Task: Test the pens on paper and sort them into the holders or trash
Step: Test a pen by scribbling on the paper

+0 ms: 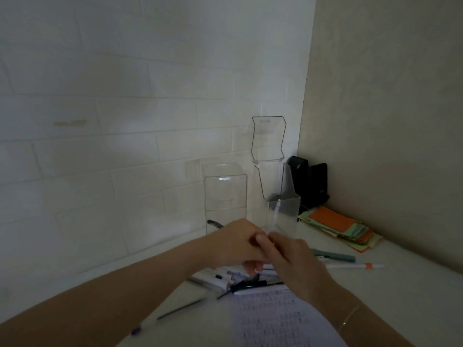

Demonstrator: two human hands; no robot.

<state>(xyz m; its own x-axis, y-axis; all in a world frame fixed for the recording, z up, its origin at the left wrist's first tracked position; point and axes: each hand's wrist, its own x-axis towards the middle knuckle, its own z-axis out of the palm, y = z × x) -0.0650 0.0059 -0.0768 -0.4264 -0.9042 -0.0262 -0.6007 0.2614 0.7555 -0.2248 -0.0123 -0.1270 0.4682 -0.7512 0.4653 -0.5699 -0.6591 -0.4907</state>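
Fingers of both my hands are meeting at the low end of one clear pen, and I am pinching it there: my right hand is curling round the bottom of the barrel, while my left hand is closing in on the same spot from the left, though the blur is keeping me from telling whether it is gripping the pen or a cap. I am holding the pen nearly upright, its long axis running up and a little to the right from my fingers, so its top end is pointing toward the frosted holder at the far right, just beyond it. My right hand is the nearer one to that holder; the tall clear holder is standing farther left, beyond my left hand. The pen is looking slim, see-through and pale, with a hint of blue near the upper end. Below my hands the pile of pens is lying on the worktop, touching the far edge of the paper, which is lying nearest me and directly under the pen for a test stroke.
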